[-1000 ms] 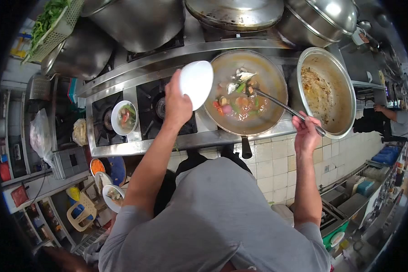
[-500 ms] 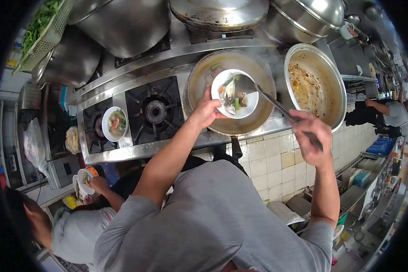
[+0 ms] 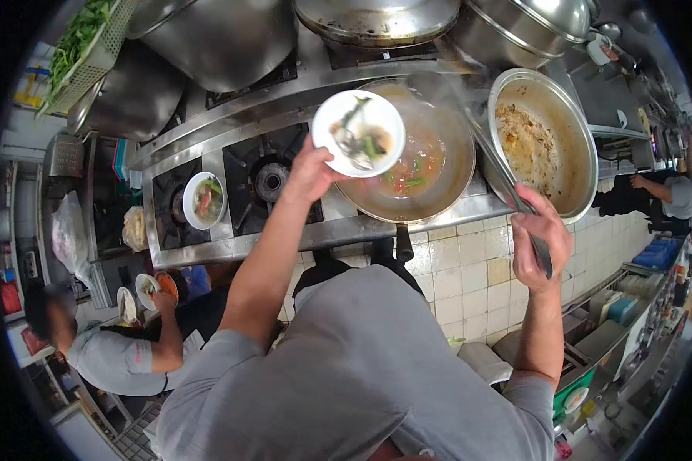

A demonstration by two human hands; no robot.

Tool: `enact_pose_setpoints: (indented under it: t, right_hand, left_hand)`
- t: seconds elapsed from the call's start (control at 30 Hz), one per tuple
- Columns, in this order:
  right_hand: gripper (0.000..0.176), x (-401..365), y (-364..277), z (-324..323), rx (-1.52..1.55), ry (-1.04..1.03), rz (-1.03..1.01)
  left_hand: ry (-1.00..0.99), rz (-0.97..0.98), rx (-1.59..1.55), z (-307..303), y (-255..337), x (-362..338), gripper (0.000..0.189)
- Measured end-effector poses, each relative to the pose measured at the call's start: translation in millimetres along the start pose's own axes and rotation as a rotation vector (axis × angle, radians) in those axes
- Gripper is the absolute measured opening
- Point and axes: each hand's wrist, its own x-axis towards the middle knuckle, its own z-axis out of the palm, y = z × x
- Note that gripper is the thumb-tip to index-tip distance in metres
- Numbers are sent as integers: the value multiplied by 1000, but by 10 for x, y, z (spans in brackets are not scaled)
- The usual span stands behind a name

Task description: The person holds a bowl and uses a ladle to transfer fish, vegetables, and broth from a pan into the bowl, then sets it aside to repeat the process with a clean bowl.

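My left hand (image 3: 311,173) grips the rim of a white bowl (image 3: 390,115), tilted towards me, with greens and pale pieces inside. The bowl hangs over the left edge of a wide pan (image 3: 460,150), which holds broth with red and green bits. In my right hand (image 3: 542,242) is the long metal handle of a ladle (image 3: 496,157). Its blurred head is above the far rim of the pan, apart from the bowl. Another white bowl (image 3: 189,202), filled with soup and vegetables, sits on the left burner.
A large metal basin (image 3: 580,161) with food residue stands right of the pan. Big pots (image 3: 223,46) and a lidded pan (image 3: 377,19) line the back. A burner (image 3: 270,180) lies between bowl and pan. At left, a co-worker (image 3: 123,357) handles a bowl; another person (image 3: 661,192) stands far right.
My left hand has moved the bowl left, away from the pan's middle. The ladle has come out of the bowl and swung up. The co-worker at left has shifted.
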Motion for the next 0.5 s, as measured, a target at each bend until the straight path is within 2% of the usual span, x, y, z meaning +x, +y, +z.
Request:
enact_pose_setpoints:
  t: [0.17,0.23,0.3,0.33,0.43,0.5]
  right_hand:
    - [12,-752,740,420,174,153,372]
    - [4,-954,754,506,199,199,460]
    - [4,-1178,777,553,193,233,497]
    - [5,-1326,768,644,330,311,573]
    - [5,-1544,595,895,371,315,561]
    - [9,-1658,461,1161,490,422,672]
  left_hand:
    - [110,134,28,-281,461,-297,77]
    - [160,155,93,-357,603,-470,79]
    - [187,178,73,-477,657,-607,76]
    - [195,171,50,-521,673,-678,76]
    - [247,166,-27,-584,650,-884,75]
    - [273,165,-61,-639,624,-1015,75]
